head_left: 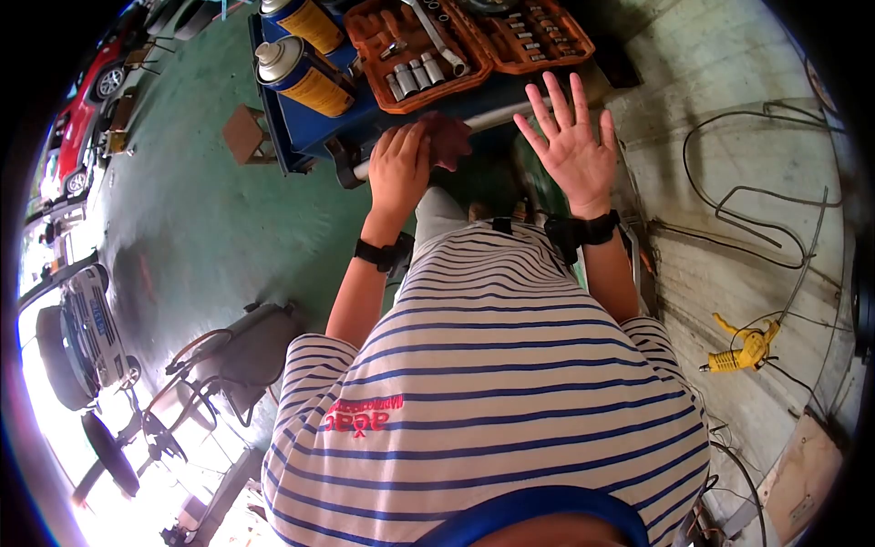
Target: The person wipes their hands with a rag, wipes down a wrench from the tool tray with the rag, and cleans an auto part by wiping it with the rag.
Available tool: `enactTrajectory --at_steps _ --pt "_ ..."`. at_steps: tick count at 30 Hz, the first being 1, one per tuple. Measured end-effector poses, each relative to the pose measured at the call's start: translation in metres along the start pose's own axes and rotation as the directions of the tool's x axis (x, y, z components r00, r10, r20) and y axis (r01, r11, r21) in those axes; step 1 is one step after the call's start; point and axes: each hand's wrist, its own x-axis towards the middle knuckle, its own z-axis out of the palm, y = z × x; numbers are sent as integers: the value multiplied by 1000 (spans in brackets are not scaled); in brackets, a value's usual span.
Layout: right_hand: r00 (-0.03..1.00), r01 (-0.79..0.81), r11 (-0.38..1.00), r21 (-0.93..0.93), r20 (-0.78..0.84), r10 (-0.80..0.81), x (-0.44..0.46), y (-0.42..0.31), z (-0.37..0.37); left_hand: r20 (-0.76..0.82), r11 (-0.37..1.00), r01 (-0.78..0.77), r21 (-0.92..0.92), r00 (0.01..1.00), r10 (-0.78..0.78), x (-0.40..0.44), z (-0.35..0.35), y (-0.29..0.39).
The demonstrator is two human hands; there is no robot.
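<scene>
My left hand [399, 169] is closed at the push handle [499, 116] of a blue tool cart. A dark maroon rag [447, 141] bunches out from beside its thumb side; the fingertips are partly hidden. My right hand [576, 155] is raised palm up, its fingers spread and holding nothing. It is right of the handle, apart from the cart. Just beyond both hands, an orange tool case [401, 102] lies open on the cart, with large sockets [417, 75], smaller sockets and a wrench [444, 41].
Two spray cans [305, 77] stand at the cart's left. A brown stool [246, 135] is left of the cart. A yellow air blow gun [743, 346] and cables lie at the right. A grey tank-like machine [246, 351] and a red car [77, 128] are on the left.
</scene>
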Motion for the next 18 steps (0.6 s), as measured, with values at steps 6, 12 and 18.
enactTrajectory --at_steps 6,12,18 --pt "1000 -22 1000 7 16 22 3 4 -5 -25 1000 -27 -7 999 27 -2 -2 -1" --pt "998 -56 998 1 24 56 10 7 -5 -67 975 90 -205 992 -106 1 -8 0" --pt "988 -61 800 -597 -152 -38 35 33 25 88 506 378 -775 858 -506 26 -31 44"
